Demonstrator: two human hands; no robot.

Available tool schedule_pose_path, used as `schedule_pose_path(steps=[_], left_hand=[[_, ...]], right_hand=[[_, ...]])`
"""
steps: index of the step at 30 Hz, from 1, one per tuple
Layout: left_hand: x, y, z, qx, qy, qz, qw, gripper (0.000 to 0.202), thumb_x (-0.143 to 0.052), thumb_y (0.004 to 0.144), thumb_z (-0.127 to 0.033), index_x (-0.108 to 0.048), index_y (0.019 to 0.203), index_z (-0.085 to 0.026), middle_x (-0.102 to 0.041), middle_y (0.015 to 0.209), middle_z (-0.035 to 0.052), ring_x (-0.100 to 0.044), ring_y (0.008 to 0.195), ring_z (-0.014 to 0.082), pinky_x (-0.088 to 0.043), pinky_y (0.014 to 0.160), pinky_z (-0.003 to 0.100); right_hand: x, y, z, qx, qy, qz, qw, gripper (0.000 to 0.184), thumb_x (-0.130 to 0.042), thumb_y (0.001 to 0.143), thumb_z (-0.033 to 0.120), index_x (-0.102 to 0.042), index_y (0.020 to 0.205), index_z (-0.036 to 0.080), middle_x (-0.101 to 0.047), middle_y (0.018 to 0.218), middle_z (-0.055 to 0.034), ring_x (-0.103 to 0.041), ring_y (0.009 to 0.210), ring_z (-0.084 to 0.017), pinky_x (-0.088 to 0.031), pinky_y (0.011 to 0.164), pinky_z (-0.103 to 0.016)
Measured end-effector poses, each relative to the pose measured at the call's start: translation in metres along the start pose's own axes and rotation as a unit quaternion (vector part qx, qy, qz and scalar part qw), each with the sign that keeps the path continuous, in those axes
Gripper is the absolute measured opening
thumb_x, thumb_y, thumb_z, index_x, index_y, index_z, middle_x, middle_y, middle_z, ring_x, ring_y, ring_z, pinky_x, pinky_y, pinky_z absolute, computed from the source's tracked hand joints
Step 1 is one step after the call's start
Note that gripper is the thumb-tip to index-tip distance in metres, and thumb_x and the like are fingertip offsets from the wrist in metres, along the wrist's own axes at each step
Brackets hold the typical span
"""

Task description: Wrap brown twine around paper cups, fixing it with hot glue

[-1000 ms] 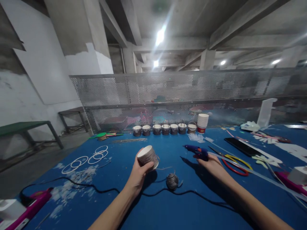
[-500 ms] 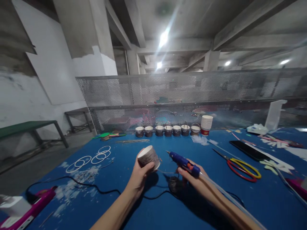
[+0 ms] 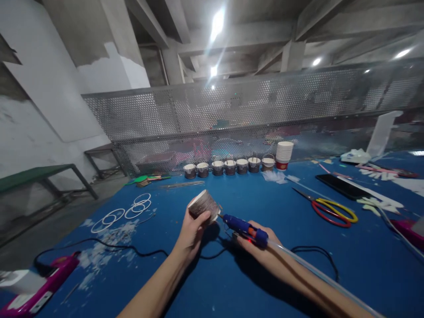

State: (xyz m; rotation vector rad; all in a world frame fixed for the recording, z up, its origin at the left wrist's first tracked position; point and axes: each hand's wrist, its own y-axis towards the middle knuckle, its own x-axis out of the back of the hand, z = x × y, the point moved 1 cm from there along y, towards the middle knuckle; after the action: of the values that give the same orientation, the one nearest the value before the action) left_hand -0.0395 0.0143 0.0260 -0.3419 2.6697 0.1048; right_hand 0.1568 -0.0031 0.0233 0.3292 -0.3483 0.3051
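Observation:
My left hand (image 3: 192, 229) holds a small paper cup wrapped in grey twine (image 3: 204, 204), tilted on its side above the blue table (image 3: 265, 203). My right hand (image 3: 256, 245) grips a blue hot glue gun (image 3: 244, 228) with a clear glue stick trailing back along my forearm. The gun's nozzle points left and touches the lower right edge of the cup. The gun's black cord (image 3: 318, 254) loops across the table.
A row of several twine-wrapped cups (image 3: 228, 167) and a stack of white paper cups (image 3: 284, 155) stand at the far edge by a perforated metal fence. Red-and-yellow scissors (image 3: 331, 212), a black phone (image 3: 338, 186), white rings (image 3: 126, 212) and a pink glue gun (image 3: 39, 287) lie around.
My right hand picked up the blue glue gun from the table and brought its nozzle left to the cup. The left hand tilted the cup further onto its side.

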Motion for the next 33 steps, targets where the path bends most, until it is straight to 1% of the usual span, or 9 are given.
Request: schedule_pose_path(steps=[3,6,10,15,18,22,25,28,33], left_hand=[[0.0,0.001,0.001,-0.002,0.001,0.002,1.0,0.052,-0.082,0.058,-0.024,-0.056,0.103,-0.021,-0.072,0.096,0.0056,-0.07,0.085,0.0232,-0.055,0.069,0.033],[0.001,0.002,0.002,-0.003,0.0,0.001,1.0,0.052,-0.082,0.058,-0.024,-0.056,0.103,-0.021,-0.071,0.098,0.0057,-0.07,0.086,0.0235,-0.056,0.07,0.033],[0.001,0.003,0.004,-0.009,0.005,-0.003,1.0,0.058,-0.084,0.056,-0.024,-0.056,0.107,-0.022,-0.07,0.103,0.0057,-0.069,0.088,0.0239,-0.056,0.073,0.036],[0.0,0.003,0.003,-0.019,0.006,-0.017,1.0,0.066,-0.085,0.053,-0.023,-0.056,0.112,-0.021,-0.07,0.105,0.0064,-0.069,0.089,0.0229,-0.055,0.075,0.035],[-0.001,0.002,0.003,-0.017,0.011,-0.019,1.0,0.07,-0.086,0.053,-0.023,-0.054,0.115,-0.021,-0.07,0.103,0.0067,-0.069,0.088,0.0239,-0.056,0.073,0.035],[-0.002,0.001,0.004,-0.014,0.024,-0.026,0.999,0.072,-0.086,0.053,-0.023,-0.053,0.116,-0.021,-0.07,0.102,0.0065,-0.069,0.088,0.0243,-0.056,0.071,0.034],[-0.002,0.0,0.003,-0.013,0.03,-0.027,0.999,0.071,-0.086,0.052,-0.024,-0.054,0.115,-0.021,-0.071,0.1,0.0066,-0.07,0.09,0.0258,-0.056,0.073,0.036],[-0.003,-0.001,0.003,-0.009,0.029,-0.024,0.999,0.07,-0.086,0.052,-0.024,-0.053,0.115,-0.022,-0.071,0.098,0.0064,-0.07,0.089,0.0262,-0.056,0.071,0.036],[-0.003,0.001,0.003,-0.012,0.028,-0.017,0.999,0.069,-0.086,0.052,-0.024,-0.052,0.112,-0.021,-0.071,0.098,0.0059,-0.07,0.085,0.0243,-0.056,0.066,0.032]], right_hand=[[0.0,-0.003,0.0,0.008,-0.005,-0.015,1.0,0.026,-0.056,0.082,0.04,-0.046,0.065,0.024,-0.051,0.057,0.0015,-0.043,0.051,-0.014,-0.039,0.05,-0.027],[-0.001,-0.005,-0.001,0.009,-0.018,-0.02,1.0,0.025,-0.056,0.084,0.041,-0.049,0.065,0.025,-0.055,0.057,0.0006,-0.046,0.05,-0.014,-0.04,0.048,-0.028],[-0.002,-0.005,-0.002,0.022,-0.035,-0.003,0.999,0.025,-0.056,0.085,0.042,-0.053,0.066,0.025,-0.058,0.057,0.0001,-0.048,0.048,-0.014,-0.041,0.047,-0.028],[-0.003,-0.004,-0.002,0.033,-0.054,-0.012,0.998,0.024,-0.054,0.086,0.042,-0.052,0.067,0.026,-0.059,0.059,-0.0008,-0.049,0.049,-0.015,-0.042,0.05,-0.03],[-0.004,-0.003,-0.006,0.038,-0.065,-0.013,0.997,0.024,-0.053,0.086,0.041,-0.052,0.067,0.025,-0.059,0.06,-0.0011,-0.051,0.051,-0.016,-0.041,0.051,-0.029],[-0.008,-0.002,-0.013,0.066,-0.087,-0.017,0.994,0.024,-0.051,0.086,0.041,-0.054,0.07,0.023,-0.058,0.059,-0.0004,-0.05,0.049,-0.014,-0.038,0.051,-0.027],[-0.01,-0.002,-0.016,0.076,-0.113,-0.012,0.991,0.023,-0.05,0.086,0.039,-0.056,0.072,0.021,-0.061,0.062,-0.0015,-0.051,0.051,-0.013,-0.039,0.053,-0.025],[-0.01,-0.002,-0.016,0.091,-0.129,-0.004,0.987,0.021,-0.049,0.085,0.037,-0.058,0.075,0.02,-0.064,0.066,-0.0035,-0.055,0.053,-0.014,-0.04,0.054,-0.025],[-0.005,-0.002,-0.016,0.118,-0.142,-0.024,0.982,0.019,-0.049,0.085,0.033,-0.057,0.074,0.021,-0.062,0.06,-0.0018,-0.053,0.048,-0.013,-0.038,0.051,-0.023]])
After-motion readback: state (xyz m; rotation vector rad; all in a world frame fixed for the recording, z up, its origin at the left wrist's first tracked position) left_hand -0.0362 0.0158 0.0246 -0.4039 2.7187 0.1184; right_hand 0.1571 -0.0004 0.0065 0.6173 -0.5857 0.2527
